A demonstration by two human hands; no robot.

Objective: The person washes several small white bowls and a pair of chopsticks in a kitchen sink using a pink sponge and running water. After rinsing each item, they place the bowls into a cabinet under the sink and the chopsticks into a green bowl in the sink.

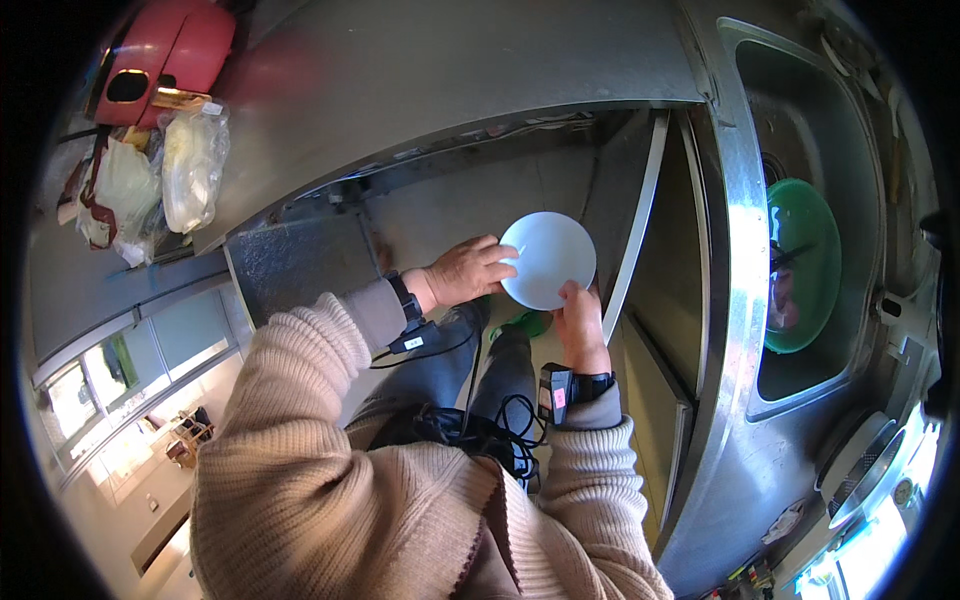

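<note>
Both my hands hold a round white plate or shallow bowl [551,251] in front of me, above the floor and an open cabinet under the counter. My left hand [469,271] grips its left rim, fingers over the edge. At the lower right rim, my right hand [579,319] pinches the edge with the thumb on top. No other thing touches the dish. Whether it is a plate or a bowl, I cannot tell.
A metal sink [810,382] on the right holds a green plastic basin [821,300] with pinkish food and a dark handle in it. Cabinet doors [637,225] stand open below. A red appliance [172,52] and plastic bags [195,169] lie at the upper left; colanders [862,465] sit lower right.
</note>
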